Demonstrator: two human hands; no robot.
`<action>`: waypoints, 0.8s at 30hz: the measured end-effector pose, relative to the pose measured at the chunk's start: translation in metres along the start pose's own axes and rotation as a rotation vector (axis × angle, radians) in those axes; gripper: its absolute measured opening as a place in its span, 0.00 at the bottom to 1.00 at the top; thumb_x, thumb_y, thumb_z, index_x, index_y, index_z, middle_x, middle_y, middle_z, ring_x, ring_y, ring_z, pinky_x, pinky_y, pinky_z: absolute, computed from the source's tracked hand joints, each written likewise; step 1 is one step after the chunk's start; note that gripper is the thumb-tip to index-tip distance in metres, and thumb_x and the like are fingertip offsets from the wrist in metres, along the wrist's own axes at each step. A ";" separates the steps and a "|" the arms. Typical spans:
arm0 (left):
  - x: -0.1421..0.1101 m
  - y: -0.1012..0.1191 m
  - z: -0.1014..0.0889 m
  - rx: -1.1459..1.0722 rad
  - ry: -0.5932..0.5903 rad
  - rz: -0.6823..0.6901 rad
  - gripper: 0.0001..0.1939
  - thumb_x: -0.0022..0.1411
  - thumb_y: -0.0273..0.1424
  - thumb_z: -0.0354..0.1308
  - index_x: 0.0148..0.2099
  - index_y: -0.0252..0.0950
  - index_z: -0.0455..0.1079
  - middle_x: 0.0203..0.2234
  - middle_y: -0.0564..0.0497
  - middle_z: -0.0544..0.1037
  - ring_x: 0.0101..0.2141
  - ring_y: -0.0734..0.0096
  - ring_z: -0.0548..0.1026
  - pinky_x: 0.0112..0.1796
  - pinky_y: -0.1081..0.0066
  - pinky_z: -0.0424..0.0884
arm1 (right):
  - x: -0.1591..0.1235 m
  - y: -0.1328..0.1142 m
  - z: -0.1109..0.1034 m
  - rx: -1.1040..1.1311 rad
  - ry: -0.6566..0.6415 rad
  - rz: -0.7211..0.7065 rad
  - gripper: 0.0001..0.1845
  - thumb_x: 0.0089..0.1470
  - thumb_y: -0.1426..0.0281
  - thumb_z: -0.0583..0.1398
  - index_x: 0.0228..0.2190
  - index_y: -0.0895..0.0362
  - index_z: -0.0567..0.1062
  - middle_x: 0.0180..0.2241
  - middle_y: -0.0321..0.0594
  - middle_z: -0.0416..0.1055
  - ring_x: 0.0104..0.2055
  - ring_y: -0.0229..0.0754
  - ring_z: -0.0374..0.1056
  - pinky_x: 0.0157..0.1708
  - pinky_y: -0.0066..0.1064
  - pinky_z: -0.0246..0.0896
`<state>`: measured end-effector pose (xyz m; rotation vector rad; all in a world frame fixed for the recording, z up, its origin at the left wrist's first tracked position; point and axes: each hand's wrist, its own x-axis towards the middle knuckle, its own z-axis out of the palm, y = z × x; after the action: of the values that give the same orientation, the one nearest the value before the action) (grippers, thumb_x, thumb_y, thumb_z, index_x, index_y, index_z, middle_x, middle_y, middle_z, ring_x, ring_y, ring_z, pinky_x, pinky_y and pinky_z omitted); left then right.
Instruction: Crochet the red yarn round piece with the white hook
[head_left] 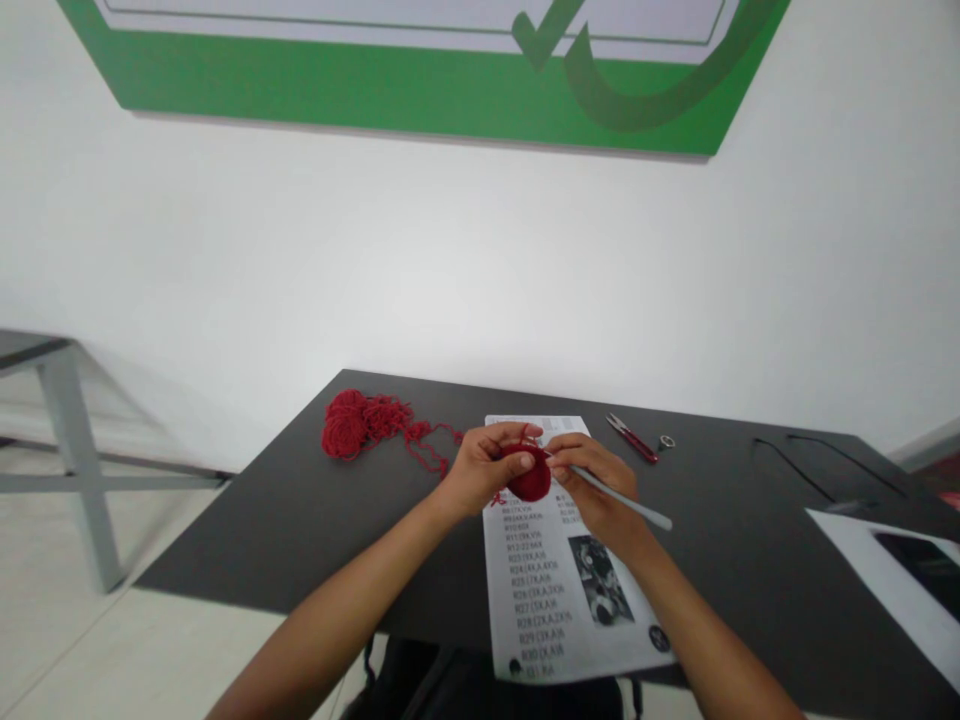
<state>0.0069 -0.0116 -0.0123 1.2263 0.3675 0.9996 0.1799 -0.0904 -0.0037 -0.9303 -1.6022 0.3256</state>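
My left hand (484, 467) is closed around a small round red crochet piece (529, 478), held just above a printed pattern sheet (555, 590). My right hand (600, 490) is closed on a pale grey crochet hook (630, 505), its tip at the red piece and its handle pointing right. A strand of red yarn runs left from the piece to a red yarn ball (349, 425) lying on the dark table (300, 520).
Red-handled snips (634, 438) and a small metal ring (667, 441) lie beyond my right hand. A black cord (817, 460) and a white sheet with a dark device (911, 580) are at the right. A grey table frame (71, 440) stands left. A white wall is behind.
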 end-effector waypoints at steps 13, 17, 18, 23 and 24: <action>-0.003 0.006 0.003 -0.254 0.003 -0.115 0.27 0.42 0.37 0.79 0.44 0.32 0.78 0.28 0.48 0.83 0.25 0.70 0.79 0.28 0.74 0.74 | -0.008 0.002 -0.003 0.101 0.022 0.167 0.10 0.62 0.58 0.63 0.35 0.51 0.80 0.46 0.41 0.82 0.48 0.48 0.79 0.49 0.41 0.75; -0.005 0.005 0.002 -0.321 -0.010 -0.146 0.27 0.44 0.38 0.79 0.44 0.32 0.78 0.28 0.49 0.84 0.26 0.71 0.81 0.30 0.74 0.76 | -0.014 0.009 0.000 0.205 0.030 0.221 0.14 0.62 0.55 0.62 0.35 0.52 0.79 0.47 0.43 0.81 0.47 0.49 0.79 0.48 0.43 0.75; -0.005 0.004 0.002 -0.335 -0.017 -0.154 0.26 0.44 0.38 0.79 0.44 0.33 0.78 0.28 0.49 0.84 0.26 0.71 0.81 0.30 0.74 0.76 | -0.015 0.010 0.002 0.234 0.034 0.229 0.15 0.62 0.54 0.61 0.34 0.52 0.78 0.47 0.44 0.81 0.47 0.50 0.79 0.47 0.44 0.75; -0.005 0.002 0.000 -0.351 -0.060 -0.165 0.26 0.45 0.40 0.78 0.44 0.35 0.78 0.30 0.48 0.85 0.29 0.67 0.83 0.31 0.72 0.78 | -0.016 0.009 0.011 0.306 0.066 0.265 0.19 0.59 0.50 0.62 0.33 0.53 0.77 0.46 0.45 0.81 0.45 0.51 0.80 0.47 0.47 0.76; -0.005 0.002 0.000 -0.341 -0.064 -0.157 0.26 0.45 0.40 0.78 0.44 0.35 0.78 0.30 0.48 0.85 0.29 0.66 0.83 0.31 0.72 0.78 | -0.015 0.007 0.012 0.335 0.076 0.276 0.18 0.59 0.50 0.62 0.33 0.53 0.76 0.45 0.45 0.82 0.45 0.51 0.80 0.47 0.47 0.76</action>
<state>0.0029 -0.0155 -0.0115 0.9040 0.2275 0.8452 0.1708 -0.0932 -0.0220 -0.8899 -1.2993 0.7191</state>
